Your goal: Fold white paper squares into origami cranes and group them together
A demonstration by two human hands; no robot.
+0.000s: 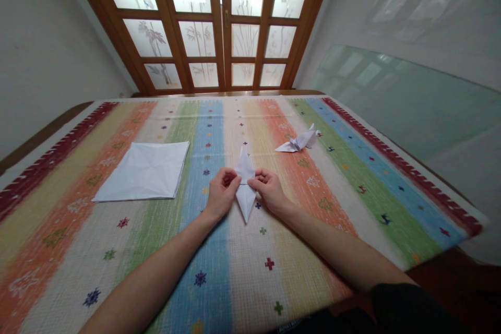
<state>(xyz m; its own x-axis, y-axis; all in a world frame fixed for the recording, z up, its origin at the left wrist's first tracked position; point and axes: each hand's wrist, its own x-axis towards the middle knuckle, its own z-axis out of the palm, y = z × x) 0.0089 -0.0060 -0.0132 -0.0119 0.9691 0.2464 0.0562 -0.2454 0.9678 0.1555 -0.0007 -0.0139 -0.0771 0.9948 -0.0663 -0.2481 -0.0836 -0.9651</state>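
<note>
A long, diamond-shaped piece of folded white paper (pixel 246 201) points toward me and away from me in the middle of the table. My left hand (pixel 223 193) pinches its left edge near the waist, thumb on top. On the opposite edge my right hand (pixel 270 189) pinches the paper the same way. A crease crosses the paper between my two thumbs. Farther off to the right lies a finished-looking folded paper crane (pixel 299 141), apart from both hands. To the left rests a stack of square white paper sheets (pixel 144 171) with faint crease lines.
A striped, patterned tablecloth (pixel 203 266) covers the table. Beyond the far edge stand wooden doors (pixel 219 52) with frosted panes. A glossy glass panel (pixel 403 99) leans or hangs along the right wall. The table's near edge runs by my right forearm.
</note>
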